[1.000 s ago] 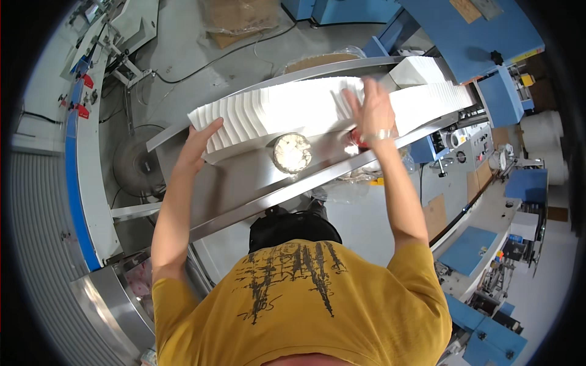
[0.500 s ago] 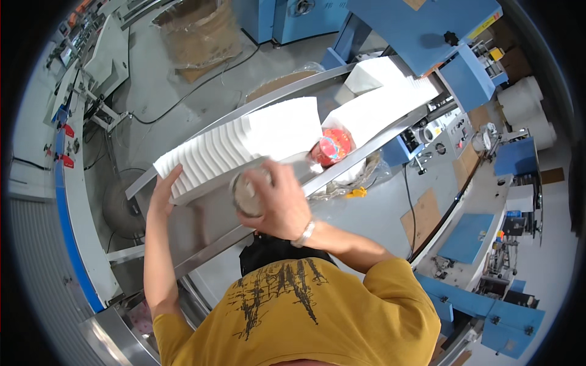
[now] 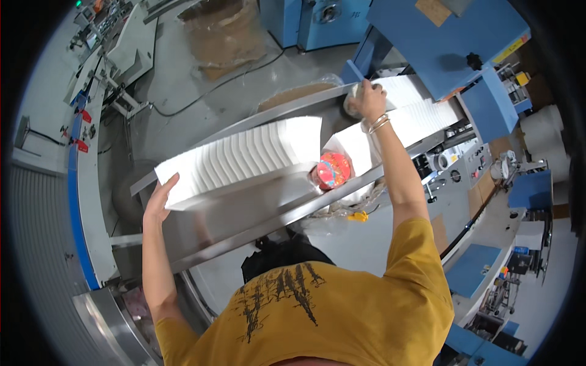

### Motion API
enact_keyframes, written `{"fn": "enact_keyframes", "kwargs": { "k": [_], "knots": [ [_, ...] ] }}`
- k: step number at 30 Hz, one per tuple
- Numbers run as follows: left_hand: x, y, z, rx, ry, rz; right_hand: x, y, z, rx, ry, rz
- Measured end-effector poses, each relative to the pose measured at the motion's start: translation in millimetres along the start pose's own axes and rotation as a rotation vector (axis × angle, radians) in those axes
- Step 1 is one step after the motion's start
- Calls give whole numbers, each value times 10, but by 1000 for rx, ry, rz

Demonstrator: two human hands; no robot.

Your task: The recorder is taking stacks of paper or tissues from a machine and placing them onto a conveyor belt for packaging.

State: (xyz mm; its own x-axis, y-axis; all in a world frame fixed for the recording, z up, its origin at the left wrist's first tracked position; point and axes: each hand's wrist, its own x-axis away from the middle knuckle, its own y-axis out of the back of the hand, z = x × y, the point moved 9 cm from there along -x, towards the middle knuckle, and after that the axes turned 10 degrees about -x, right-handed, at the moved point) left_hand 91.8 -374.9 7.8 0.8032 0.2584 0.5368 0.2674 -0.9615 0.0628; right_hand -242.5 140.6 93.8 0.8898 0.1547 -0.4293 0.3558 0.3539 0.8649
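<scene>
A long row of white, folded, paper-like pieces (image 3: 244, 152) stands on edge in a metal trough (image 3: 244, 210). My left hand (image 3: 160, 198) rests with straight fingers against the row's left end, not wrapped round it. At the far right, my right hand (image 3: 371, 100) grips a rounded, grey-white object (image 3: 352, 105) whose kind I cannot make out. It is beside a second white row (image 3: 421, 113), which runs toward a blue machine. Between the two rows, against the trough's near wall, sits a red round tub (image 3: 333, 171) with a colourful top.
The blue machine (image 3: 452, 43) stands over the trough's far right end. Beyond the trough are a plastic-lined brown bag (image 3: 223, 36) and a black cable (image 3: 201, 100) on the floor. A yellow item (image 3: 358, 216) lies by clear plastic below the near edge. A long bench stands at left.
My right hand has swung from the trough's near middle to its far right, carrying the rounded object. My left hand stays at the row's left end. The view has shifted slightly.
</scene>
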Motion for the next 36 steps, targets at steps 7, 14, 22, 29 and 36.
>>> {"fn": "enact_keyframes", "kwargs": {
  "k": [7,14,22,29,36],
  "knots": [
    [-14,39,1,-68,39,-23,617,507,1183,-365,-17,270],
    [15,-94,-98,0,19,55,960,-121,1396,-455,-150,601],
    [42,46,-64,4,-84,-49,1231,-540,1667,-941,-458,729],
    [451,838,126,48,-92,-100,1605,-832,2424,-1235,-544,1217],
    [502,912,383,110,-2,-22,1931,-1162,2297,-1651,-718,1065]
  ]
}}
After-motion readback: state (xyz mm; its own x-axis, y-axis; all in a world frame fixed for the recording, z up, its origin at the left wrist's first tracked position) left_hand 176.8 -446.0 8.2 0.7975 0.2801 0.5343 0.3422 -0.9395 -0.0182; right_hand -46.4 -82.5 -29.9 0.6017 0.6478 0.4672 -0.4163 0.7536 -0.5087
